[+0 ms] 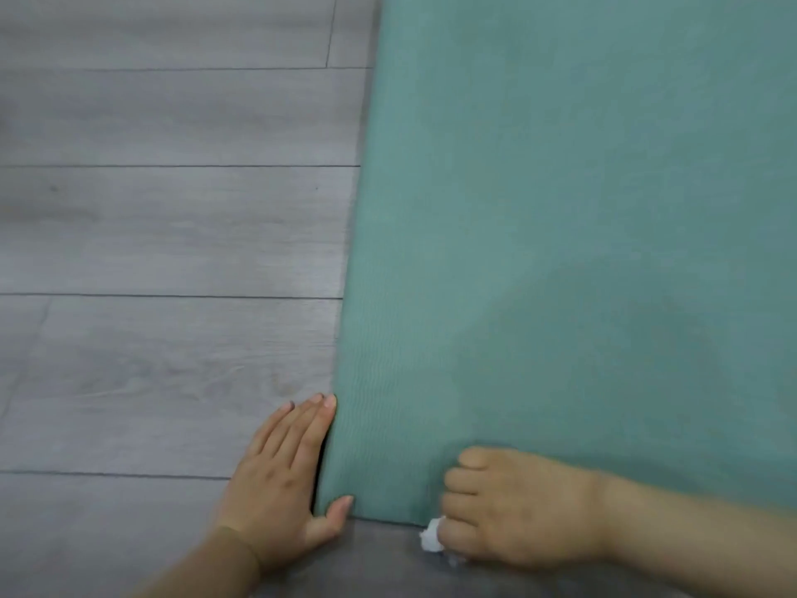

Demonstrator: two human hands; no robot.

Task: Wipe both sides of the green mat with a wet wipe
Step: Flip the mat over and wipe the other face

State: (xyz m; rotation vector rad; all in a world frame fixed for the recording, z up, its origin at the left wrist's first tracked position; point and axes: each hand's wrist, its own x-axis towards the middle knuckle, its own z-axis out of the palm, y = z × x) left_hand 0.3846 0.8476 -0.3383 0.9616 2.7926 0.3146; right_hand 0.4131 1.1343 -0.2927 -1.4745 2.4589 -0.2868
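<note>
The green mat (560, 217) lies flat on the floor and fills the right side of the view, with its near left corner at the bottom centre. My left hand (280, 481) lies flat on the floor against the mat's left edge, fingers straight, thumb tip on the corner. My right hand (513, 507) has curled fingers that grip a crumpled white wet wipe (432, 540) at the mat's near edge. Only a small part of the wipe shows below the knuckles. A darker patch on the mat spreads above the right hand.
Grey wood-look floor planks (172, 230) cover the left half of the view and run under the mat. A strip of the same floor shows below the mat's near edge.
</note>
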